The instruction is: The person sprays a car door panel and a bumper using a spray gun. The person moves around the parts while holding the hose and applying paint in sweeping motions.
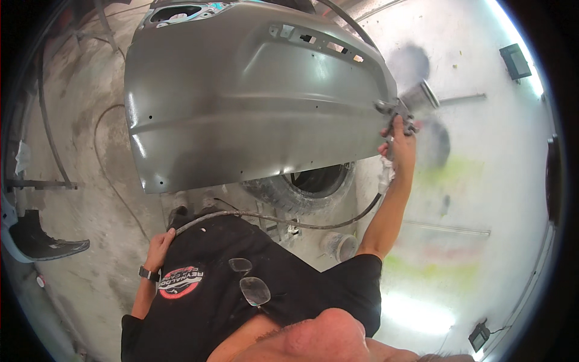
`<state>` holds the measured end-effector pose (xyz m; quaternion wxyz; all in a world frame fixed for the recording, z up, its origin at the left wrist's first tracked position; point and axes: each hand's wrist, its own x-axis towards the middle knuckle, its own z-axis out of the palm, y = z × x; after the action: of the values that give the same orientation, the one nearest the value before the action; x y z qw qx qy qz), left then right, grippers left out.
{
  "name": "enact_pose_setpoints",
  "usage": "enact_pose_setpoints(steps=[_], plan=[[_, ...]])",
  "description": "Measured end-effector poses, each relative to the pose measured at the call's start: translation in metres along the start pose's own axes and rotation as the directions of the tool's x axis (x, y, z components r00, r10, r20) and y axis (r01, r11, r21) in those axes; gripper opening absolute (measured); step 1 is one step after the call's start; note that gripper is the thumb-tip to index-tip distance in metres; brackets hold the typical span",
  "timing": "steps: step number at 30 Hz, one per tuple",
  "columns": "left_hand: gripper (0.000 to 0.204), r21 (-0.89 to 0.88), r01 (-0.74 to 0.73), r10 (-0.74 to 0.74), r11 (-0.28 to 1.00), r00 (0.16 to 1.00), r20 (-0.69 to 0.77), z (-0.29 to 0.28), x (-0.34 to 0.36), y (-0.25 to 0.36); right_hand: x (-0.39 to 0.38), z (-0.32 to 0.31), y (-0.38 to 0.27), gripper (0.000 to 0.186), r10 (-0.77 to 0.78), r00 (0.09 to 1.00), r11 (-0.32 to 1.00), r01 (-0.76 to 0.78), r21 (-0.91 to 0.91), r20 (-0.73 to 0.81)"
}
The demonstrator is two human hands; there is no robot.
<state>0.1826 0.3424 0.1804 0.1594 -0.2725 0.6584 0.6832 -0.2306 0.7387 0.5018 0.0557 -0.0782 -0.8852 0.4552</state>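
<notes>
A large grey car body panel [241,120] stands across the view, with cut-out slots near its upper right and small holes along its near edge. My right hand [400,143] is closed around a spray gun [395,110] at the panel's right end. The gun's metal cup [420,95] sticks out to the right. From the gun's wrapped lower end, a dark air hose [289,222] curves down and left in front of my body. My left hand [160,247] holds that hose at my left side, its fingers closed and partly hidden.
Beneath the panel lies a dusty tire [301,192], with a pale bucket [340,246] nearby. A thin hose [107,163] trails over the stained floor at left. Another car part [45,238] sits at far left. The white wall [458,199] at right carries paint marks and lamps [515,61].
</notes>
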Motion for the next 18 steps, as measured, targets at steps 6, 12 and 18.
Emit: enact_pose_setpoints(steps=[6,12,18], plan=[[0.055,0.08,0.018,-0.016,0.997,1.0,-0.018,-0.012,0.005,-0.017,-0.085,0.074,-0.053,0.052,-0.122,0.874,0.983,0.042,0.177,0.47],[0.055,0.064,0.05,-0.047,0.997,0.997,-0.062,-0.009,-0.004,-0.026,-0.067,0.082,-0.051,0.054,-0.164,0.791,0.977,0.049,0.206,0.589],[0.053,0.091,0.0,0.002,0.996,1.0,-0.027,-0.002,0.0,-0.009,0.001,0.012,0.0,0.053,0.003,0.976,1.0,0.003,-0.027,0.218]])
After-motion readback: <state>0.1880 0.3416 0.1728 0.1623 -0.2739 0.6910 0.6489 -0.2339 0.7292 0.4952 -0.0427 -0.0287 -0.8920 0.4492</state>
